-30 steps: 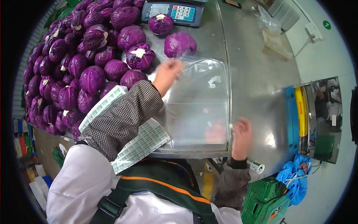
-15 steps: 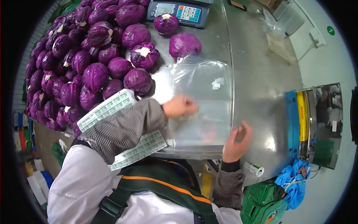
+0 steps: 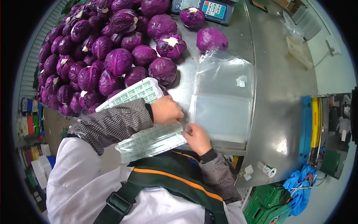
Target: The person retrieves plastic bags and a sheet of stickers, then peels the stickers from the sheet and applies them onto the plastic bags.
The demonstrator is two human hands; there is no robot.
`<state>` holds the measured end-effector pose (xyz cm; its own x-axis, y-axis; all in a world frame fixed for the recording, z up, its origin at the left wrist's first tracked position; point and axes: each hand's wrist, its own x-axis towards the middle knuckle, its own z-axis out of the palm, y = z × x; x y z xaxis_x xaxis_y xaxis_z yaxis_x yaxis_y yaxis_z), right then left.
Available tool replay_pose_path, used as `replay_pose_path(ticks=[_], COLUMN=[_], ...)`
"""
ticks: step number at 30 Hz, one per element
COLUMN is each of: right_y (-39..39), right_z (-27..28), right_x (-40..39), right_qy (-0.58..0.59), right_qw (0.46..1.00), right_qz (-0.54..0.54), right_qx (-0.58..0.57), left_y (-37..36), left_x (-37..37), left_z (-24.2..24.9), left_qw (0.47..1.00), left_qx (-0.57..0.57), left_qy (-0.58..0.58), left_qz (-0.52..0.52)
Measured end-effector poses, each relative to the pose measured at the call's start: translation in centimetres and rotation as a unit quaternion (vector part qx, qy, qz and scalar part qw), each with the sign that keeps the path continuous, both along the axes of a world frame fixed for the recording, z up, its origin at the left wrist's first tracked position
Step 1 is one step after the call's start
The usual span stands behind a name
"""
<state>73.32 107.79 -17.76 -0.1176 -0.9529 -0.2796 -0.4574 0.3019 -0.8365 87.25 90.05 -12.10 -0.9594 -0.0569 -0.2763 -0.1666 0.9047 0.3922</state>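
My left hand (image 3: pixel 167 110) and my right hand (image 3: pixel 197 139) are close together at the table's front, fingers pinched on the mouth edge of a clear plastic bag (image 3: pixel 154 143). The bag stretches left over a sheet of green-and-white labels, which shows through it. A second label sheet (image 3: pixel 143 89) lies partly under my left forearm. Right of my hands, a stack of flat clear bags (image 3: pixel 223 114) rests on the metal table, with small white paper bits (image 3: pixel 241 81) on it. A purple cabbage (image 3: pixel 212 39) sits just behind the stack.
Many purple cabbages (image 3: pixel 118 62) are heaped on the left. A digital scale (image 3: pixel 214 10) stands at the back, with a cabbage (image 3: pixel 192 17) before it. A label roll (image 3: pixel 269 171) lies at the front right. Green crates (image 3: pixel 263 201) and a blue plastic bag (image 3: pixel 298 184) are below.
Both hands have moved left relative to the bag stack and come together. They now grip a clear bag stretched over the label sheet. The camera view has shifted.
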Motion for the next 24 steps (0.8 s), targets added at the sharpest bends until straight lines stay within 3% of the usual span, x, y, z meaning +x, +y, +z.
replay_pose_path(ticks=[3, 7, 8, 9, 11, 15, 19, 24], right_y=[-0.3, -0.2, 0.0, 0.0, 0.5, 1.3, 2.4, 3.9], right_z=[3.0, 5.3, 5.9, 6.6, 7.6, 8.2, 8.6, 7.5], right_x=[-0.9, -2.2, -2.5, -2.8, -3.2, -3.5, -3.1, -2.1], right_qy=[-0.204, -0.33, -0.32, -0.327, -0.343, -0.32, -0.248, -0.226], right_qw=[0.974, 0.934, 0.938, 0.934, 0.926, 0.928, 0.937, 0.932], right_qz=[-0.084, -0.134, -0.131, -0.138, -0.153, -0.177, -0.221, -0.264], right_qx=[0.06, -0.008, -0.024, -0.028, -0.033, -0.076, -0.11, -0.106], left_y=[-1.8, -4.4, -4.5, -4.0, -1.6, 0.3, 0.3, -0.5], left_x=[-1.0, -2.3, -2.3, -2.4, -2.4, -1.5, -1.7, -1.8], left_z=[2.3, 4.1, 4.2, 4.7, 6.0, 5.9, 4.8, 4.2], left_qw=[0.983, 0.97, 0.996, 0.995, 0.961, 0.986, 0.976, 0.953], left_qx=[0.139, 0.219, 0.089, 0.031, -0.081, 0.062, 0.138, 0.288], left_qy=[-0.037, -0.042, 0.008, 0.095, 0.262, 0.143, 0.152, 0.001], left_qz=[0.111, 0.093, 0.019, 0.017, 0.012, 0.063, 0.071, 0.093])
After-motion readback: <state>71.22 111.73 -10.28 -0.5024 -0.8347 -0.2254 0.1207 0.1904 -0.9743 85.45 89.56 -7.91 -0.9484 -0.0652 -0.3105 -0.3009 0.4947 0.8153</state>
